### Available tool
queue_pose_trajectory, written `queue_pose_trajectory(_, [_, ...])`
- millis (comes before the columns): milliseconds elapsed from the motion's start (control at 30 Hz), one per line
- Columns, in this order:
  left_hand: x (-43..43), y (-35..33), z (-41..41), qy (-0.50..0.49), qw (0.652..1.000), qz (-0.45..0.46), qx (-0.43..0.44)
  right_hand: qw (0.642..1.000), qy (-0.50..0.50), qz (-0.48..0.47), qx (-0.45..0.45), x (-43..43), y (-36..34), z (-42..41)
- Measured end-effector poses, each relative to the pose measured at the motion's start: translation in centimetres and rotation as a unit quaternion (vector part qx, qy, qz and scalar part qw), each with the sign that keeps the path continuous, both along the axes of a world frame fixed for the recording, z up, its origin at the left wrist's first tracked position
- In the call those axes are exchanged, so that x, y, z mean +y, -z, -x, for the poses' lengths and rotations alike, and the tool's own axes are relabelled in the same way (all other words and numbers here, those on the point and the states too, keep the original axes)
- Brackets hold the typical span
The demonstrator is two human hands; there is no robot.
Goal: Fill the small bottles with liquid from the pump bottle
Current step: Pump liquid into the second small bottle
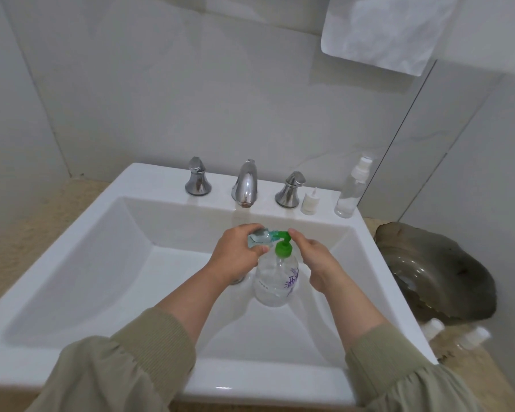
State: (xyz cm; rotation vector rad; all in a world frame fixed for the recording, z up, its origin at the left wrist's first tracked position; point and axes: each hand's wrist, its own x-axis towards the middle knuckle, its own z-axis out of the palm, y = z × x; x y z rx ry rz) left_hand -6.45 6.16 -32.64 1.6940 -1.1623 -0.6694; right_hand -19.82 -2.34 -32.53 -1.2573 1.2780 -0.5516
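Observation:
A clear pump bottle (275, 279) with a green pump head (283, 243) and purple print stands in the white sink basin (107, 263). My left hand (235, 251) grips a small clear bottle (259, 237), tilted with its mouth against the green spout. My right hand (312, 257) presses on the rear of the pump head with its thumb; its fingers are straight. A tall clear spray bottle (353, 188) and a small white pump cap (309, 202) stand on the sink ledge at the right.
Chrome faucet (245, 184) with two handles (197, 181) (290, 190) lines the back ledge. A dark shell-shaped dish (434, 272) sits on the beige counter at the right, white caps (455, 333) below it. A white towel (381, 31) hangs at the upper right.

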Motion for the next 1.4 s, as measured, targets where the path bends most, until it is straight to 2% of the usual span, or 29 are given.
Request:
queue_pose_trajectory(433, [0.1,0.0,0.0,-0.005,1.0,-0.012,0.009,0.999,0.003,0.022,0.028,0.1,0.1,-0.2])
queue_pose_trajectory(667, [0.1,-0.3,0.2,-0.008,1.0,-0.005,0.018,0.999,0.001,-0.026,0.028,0.3,-0.6,0.2])
queue_pose_trajectory(1400, [0.1,-0.1,0.2,-0.014,1.0,-0.015,-0.015,0.999,0.001,-0.032,0.04,0.9,-1.1,0.0])
